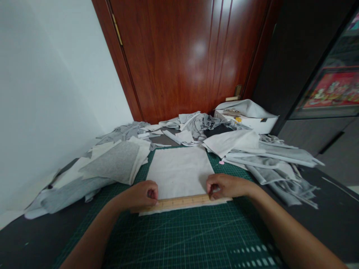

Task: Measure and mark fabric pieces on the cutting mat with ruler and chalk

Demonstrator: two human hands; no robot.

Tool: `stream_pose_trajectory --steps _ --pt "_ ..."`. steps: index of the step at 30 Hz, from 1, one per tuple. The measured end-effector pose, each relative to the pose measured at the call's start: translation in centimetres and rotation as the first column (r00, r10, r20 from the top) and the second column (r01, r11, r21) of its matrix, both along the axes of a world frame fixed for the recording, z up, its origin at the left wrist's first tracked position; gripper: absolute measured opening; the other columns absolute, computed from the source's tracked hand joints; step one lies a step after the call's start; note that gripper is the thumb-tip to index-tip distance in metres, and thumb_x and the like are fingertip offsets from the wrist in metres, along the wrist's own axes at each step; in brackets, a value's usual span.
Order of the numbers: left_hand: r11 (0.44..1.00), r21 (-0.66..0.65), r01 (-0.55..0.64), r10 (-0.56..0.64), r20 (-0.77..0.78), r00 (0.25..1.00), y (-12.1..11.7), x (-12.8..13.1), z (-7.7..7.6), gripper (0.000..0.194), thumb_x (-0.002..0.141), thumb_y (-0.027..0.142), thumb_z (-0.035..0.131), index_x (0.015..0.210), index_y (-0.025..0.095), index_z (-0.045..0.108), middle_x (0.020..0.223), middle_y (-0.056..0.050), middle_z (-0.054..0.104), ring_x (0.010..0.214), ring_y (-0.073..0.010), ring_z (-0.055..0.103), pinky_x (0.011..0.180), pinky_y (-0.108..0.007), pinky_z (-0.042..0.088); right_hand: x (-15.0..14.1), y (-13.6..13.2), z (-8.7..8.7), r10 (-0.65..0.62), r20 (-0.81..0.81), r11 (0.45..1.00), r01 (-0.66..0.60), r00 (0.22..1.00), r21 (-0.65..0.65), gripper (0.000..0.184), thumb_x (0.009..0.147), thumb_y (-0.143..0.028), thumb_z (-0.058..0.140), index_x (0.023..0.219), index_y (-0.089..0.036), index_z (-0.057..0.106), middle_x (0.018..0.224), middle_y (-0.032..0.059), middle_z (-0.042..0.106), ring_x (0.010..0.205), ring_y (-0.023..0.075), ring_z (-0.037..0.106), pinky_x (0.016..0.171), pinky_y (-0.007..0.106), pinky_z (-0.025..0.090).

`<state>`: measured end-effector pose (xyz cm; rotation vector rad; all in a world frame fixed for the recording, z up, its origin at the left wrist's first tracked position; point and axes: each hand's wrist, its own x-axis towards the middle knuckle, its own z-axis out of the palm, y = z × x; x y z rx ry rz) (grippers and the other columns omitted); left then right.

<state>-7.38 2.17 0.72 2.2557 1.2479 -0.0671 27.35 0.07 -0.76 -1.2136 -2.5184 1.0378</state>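
A wooden ruler [183, 202] lies across the near edge of a white fabric piece [179, 168]. The fabric is spread flat on a green cutting mat [179, 239]. My left hand [146, 194] is closed on the ruler's left part, fingers curled with the thumb and fingertips pinched. At the ruler's right part, my right hand [221, 185] pinches it in the same way. A narrow strip of the fabric shows on the near side of the ruler. The fingertips of both hands are partly hidden.
Grey and white fabric pieces [112, 162] are heaped at the left, and more folded cloths [269, 155] at the right. Crumpled scraps [196, 125] and a white box [252, 119] stand at the back before a wooden door [179, 56]. A pink disc [221, 162] lies on the mat.
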Motion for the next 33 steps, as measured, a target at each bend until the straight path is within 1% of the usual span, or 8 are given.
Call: stream_pose_trajectory --steps 4,12,21,28,33 --pt "1.000 -0.006 0.002 -0.002 0.003 1.000 -0.01 0.03 0.00 0.017 0.065 0.034 0.057 0.071 0.019 0.061 0.078 -0.001 0.059 0.074 -0.0174 0.055 0.065 -0.026 0.040 -0.02 -0.03 0.01 0.009 0.003 1.000 -0.009 1.000 0.002 0.016 0.070 -0.022 0.070 0.085 -0.017 0.069 0.084 0.0010 0.061 0.078 0.0151 0.055 0.068 0.024 0.040" --pt "1.000 0.007 0.006 -0.006 -0.005 1.000 -0.04 0.07 -0.05 0.016 0.065 0.032 0.056 0.072 0.019 0.060 0.078 0.000 0.058 0.074 -0.0169 0.055 0.065 -0.026 0.040 0.00 -0.08 0.05 0.019 -0.012 1.000 -0.019 1.000 0.000 0.016 0.070 -0.022 0.070 0.085 -0.016 0.069 0.084 0.0013 0.061 0.078 0.0151 0.055 0.069 0.024 0.040" --pt "1.000 0.020 0.024 -0.023 -0.040 0.999 -0.13 -0.02 -0.13 0.016 0.067 0.032 0.058 0.077 0.019 0.060 0.082 0.000 0.059 0.078 -0.0176 0.056 0.067 -0.026 0.041 -0.09 -0.15 0.25 0.008 0.021 1.000 -0.008 1.000 0.003 0.016 0.070 -0.022 0.069 0.085 -0.016 0.069 0.085 0.0012 0.061 0.080 0.0157 0.055 0.069 0.024 0.040" --pt "0.998 0.026 0.065 -0.064 -0.048 0.997 -0.27 0.24 0.45 0.016 0.067 0.035 0.059 0.073 0.020 0.061 0.083 0.000 0.059 0.080 -0.0175 0.055 0.070 -0.027 0.041 -0.15 -0.25 0.39 0.000 0.016 1.000 0.000 1.000 -0.010 0.016 0.070 -0.023 0.069 0.085 -0.016 0.068 0.084 0.0011 0.060 0.079 0.0152 0.054 0.069 0.023 0.040" --pt "0.998 0.013 0.068 -0.067 -0.041 0.997 -0.29 0.38 0.64 0.015 0.066 0.034 0.061 0.071 0.019 0.060 0.082 0.000 0.058 0.080 -0.0173 0.054 0.070 -0.027 0.041 -0.07 -0.17 0.26 0.022 0.009 1.000 -0.022 1.000 0.005 0.016 0.071 -0.023 0.069 0.085 -0.016 0.068 0.083 0.0008 0.060 0.079 0.0148 0.054 0.069 0.023 0.039"
